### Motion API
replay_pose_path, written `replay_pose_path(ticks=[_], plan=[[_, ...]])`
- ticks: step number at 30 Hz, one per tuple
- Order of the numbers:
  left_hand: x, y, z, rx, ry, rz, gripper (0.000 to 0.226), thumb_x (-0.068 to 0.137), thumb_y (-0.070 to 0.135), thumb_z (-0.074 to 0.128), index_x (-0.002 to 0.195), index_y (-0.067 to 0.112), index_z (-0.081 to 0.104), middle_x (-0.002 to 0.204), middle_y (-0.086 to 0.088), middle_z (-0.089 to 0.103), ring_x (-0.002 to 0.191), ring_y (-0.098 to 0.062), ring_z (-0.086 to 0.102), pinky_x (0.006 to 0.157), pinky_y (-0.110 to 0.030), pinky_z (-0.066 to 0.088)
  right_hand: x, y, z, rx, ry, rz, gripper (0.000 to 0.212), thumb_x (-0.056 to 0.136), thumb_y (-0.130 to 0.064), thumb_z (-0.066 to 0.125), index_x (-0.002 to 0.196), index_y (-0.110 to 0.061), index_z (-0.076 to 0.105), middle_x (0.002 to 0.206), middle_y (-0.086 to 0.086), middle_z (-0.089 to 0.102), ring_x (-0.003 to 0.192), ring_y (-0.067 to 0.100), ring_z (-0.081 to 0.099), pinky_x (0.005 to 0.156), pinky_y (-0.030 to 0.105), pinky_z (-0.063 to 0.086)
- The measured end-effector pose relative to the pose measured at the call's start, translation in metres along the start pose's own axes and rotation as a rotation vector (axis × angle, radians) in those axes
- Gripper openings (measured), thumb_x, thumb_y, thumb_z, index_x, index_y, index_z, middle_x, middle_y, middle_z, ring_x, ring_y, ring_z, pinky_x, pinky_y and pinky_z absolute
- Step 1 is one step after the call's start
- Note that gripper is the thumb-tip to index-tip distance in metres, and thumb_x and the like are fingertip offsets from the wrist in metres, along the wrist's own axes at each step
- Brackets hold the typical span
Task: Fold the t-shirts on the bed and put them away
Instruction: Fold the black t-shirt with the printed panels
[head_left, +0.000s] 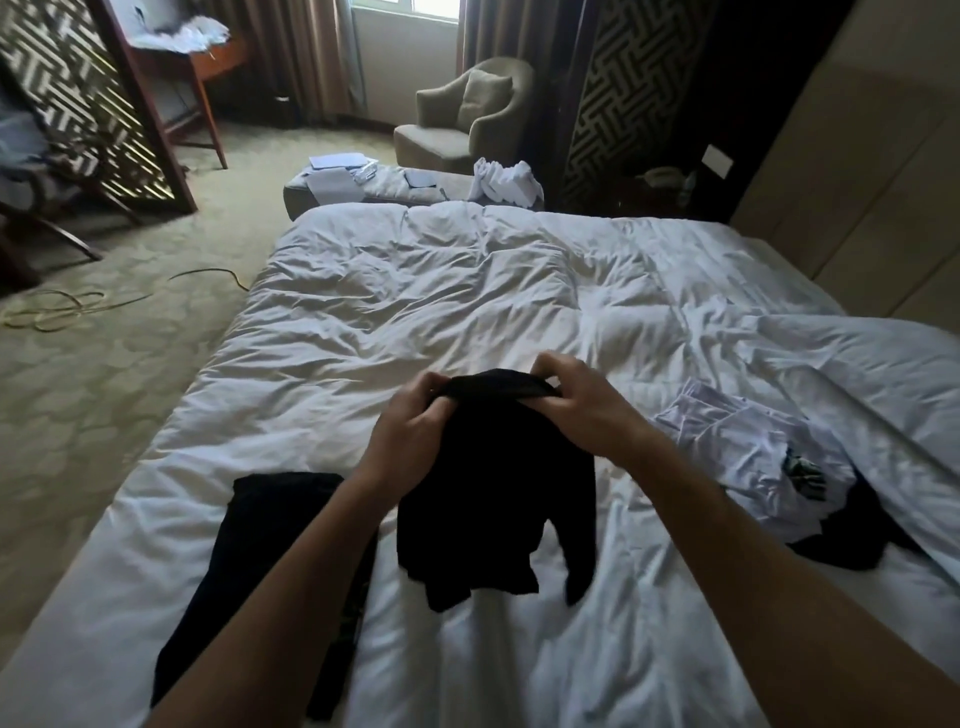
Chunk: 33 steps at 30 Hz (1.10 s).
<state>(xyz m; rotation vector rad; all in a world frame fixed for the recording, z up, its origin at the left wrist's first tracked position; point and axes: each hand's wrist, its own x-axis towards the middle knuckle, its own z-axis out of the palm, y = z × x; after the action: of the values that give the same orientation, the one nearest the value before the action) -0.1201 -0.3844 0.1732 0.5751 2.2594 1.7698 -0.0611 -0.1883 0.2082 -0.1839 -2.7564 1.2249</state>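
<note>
While we are standing at the foot of the bed (426, 291), its rumpled white duvet is carrying all the laundry we are working through, and nothing on it is looking properly folded yet. We are judging the job to be at an early stage: no neat stack is showing anywhere, and nothing seems to be put away.

To our left, a black garment (244, 566) is lying stretched out along the near edge of the mattress, partly hidden under our left forearm; whether it is a t-shirt we cannot tell. To our right, a white t-shirt (748, 457) with a dark printed patch is lying crumpled, and another dark piece (852, 540) is poking out from beneath it. Those are waiting their turn.

Between them, we are holding up a black t-shirt (493, 499) over the middle of the bed. Its lower part is hanging down and just reaching the duvet, with a sleeve dangling at the right. Our left hand (410, 421) is pinching the top edge with curled fingers, and our right hand (587, 410) is gripping the same edge just beside it, thumb and fingers closed round the cloth. We are taking this as the start of the fold on this shirt, with spreading flat, folding and storing all ahead of us.
</note>
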Motion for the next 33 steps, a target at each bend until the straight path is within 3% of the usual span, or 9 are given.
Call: replay_pose_path(ticks=[4, 9, 14, 17, 19, 23, 27, 30, 33], plan=[[-0.001, 0.009, -0.013, 0.418, -0.088, 0.195, 0.051, 0.063, 0.07, 0.065, 0.087, 0.025, 0.06, 0.068, 0.008, 0.06, 0.064, -0.009, 0.057, 0.06, -0.032, 0.042, -0.012, -0.01, -0.013, 0.127, 0.027, 0.012, 0.013, 0.083, -0.019, 0.061, 0.074, -0.016, 0.053, 0.071, 0.017, 0.047, 0.059, 0.016, 0.045, 0.054, 0.027, 0.032], [0.005, -0.012, -0.039, 0.724, -0.2, 0.258, 0.044, 0.062, 0.048, 0.052, 0.093, 0.019, 0.064, 0.085, -0.004, 0.066, 0.086, -0.032, 0.063, 0.069, -0.034, 0.047, -0.026, -0.03, -0.029, 0.167, 0.142, 0.044, 0.021, 0.093, 0.0, 0.053, 0.074, -0.008, 0.048, 0.055, -0.006, 0.042, 0.052, 0.011, 0.037, 0.047, 0.024, 0.029], [-0.001, -0.052, -0.044, 0.434, -0.251, 0.078, 0.035, 0.068, 0.027, 0.051, 0.095, 0.017, 0.072, 0.077, 0.003, 0.067, 0.078, -0.017, 0.064, 0.073, -0.036, 0.051, -0.035, -0.038, -0.051, 0.174, 0.256, 0.142, 0.014, 0.096, -0.012, 0.054, 0.092, 0.001, 0.057, 0.064, 0.003, 0.053, 0.057, 0.017, 0.047, 0.051, 0.027, 0.035], [-0.003, -0.059, -0.037, 0.321, -0.248, -0.025, 0.034, 0.071, 0.028, 0.051, 0.095, 0.016, 0.073, 0.091, -0.007, 0.073, 0.088, -0.025, 0.068, 0.081, -0.041, 0.05, -0.035, -0.03, -0.055, 0.113, 0.264, 0.187, 0.015, 0.096, -0.019, 0.055, 0.094, -0.005, 0.06, 0.072, 0.004, 0.058, 0.066, 0.02, 0.052, 0.061, 0.032, 0.039], [-0.005, -0.054, -0.031, 0.252, -0.26, -0.081, 0.027, 0.074, 0.029, 0.051, 0.088, 0.021, 0.073, 0.089, -0.006, 0.074, 0.08, -0.021, 0.066, 0.074, -0.037, 0.049, -0.034, -0.019, -0.055, 0.057, 0.307, 0.238, 0.018, 0.097, -0.024, 0.054, 0.092, -0.008, 0.06, 0.072, -0.001, 0.057, 0.069, 0.016, 0.054, 0.064, 0.031, 0.04], [-0.006, -0.011, -0.024, -0.011, -0.175, -0.181, 0.029, 0.098, 0.014, 0.053, 0.071, 0.014, 0.065, 0.044, 0.011, 0.051, 0.038, 0.003, 0.04, 0.048, -0.024, 0.03, -0.036, 0.012, -0.049, -0.054, 0.274, 0.355, 0.04, 0.099, -0.043, 0.048, 0.101, -0.007, 0.066, 0.078, 0.001, 0.06, 0.077, 0.019, 0.058, 0.068, 0.032, 0.039], [-0.002, 0.035, -0.017, -0.269, -0.184, -0.257, 0.027, 0.1, 0.023, 0.053, 0.076, 0.016, 0.064, 0.049, 0.013, 0.062, 0.042, 0.003, 0.055, 0.045, -0.015, 0.041, -0.04, 0.039, -0.045, -0.262, 0.2, 0.391, 0.038, 0.098, -0.045, 0.049, 0.112, -0.014, 0.065, 0.106, 0.012, 0.07, 0.103, 0.031, 0.064, 0.083, 0.038, 0.047], [0.0, 0.058, -0.004, -0.438, -0.16, -0.352, 0.023, 0.095, 0.029, 0.06, 0.078, 0.017, 0.066, 0.057, 0.006, 0.067, 0.047, -0.005, 0.062, 0.054, -0.021, 0.045, -0.045, 0.038, -0.028, -0.238, 0.123, 0.336, 0.039, 0.092, -0.047, 0.06, 0.115, -0.016, 0.061, 0.116, 0.011, 0.065, 0.11, 0.03, 0.062, 0.091, 0.04, 0.048], [0.003, 0.075, 0.017, -0.569, -0.131, -0.454, 0.028, 0.095, 0.029, 0.06, 0.072, 0.014, 0.063, 0.053, 0.0, 0.064, 0.043, -0.011, 0.06, 0.047, -0.018, 0.047, -0.067, 0.029, 0.006, -0.345, 0.455, 0.015, 0.048, 0.09, -0.048, 0.059, 0.119, -0.01, 0.059, 0.113, 0.013, 0.057, 0.108, 0.031, 0.057, 0.093, 0.044, 0.046]])
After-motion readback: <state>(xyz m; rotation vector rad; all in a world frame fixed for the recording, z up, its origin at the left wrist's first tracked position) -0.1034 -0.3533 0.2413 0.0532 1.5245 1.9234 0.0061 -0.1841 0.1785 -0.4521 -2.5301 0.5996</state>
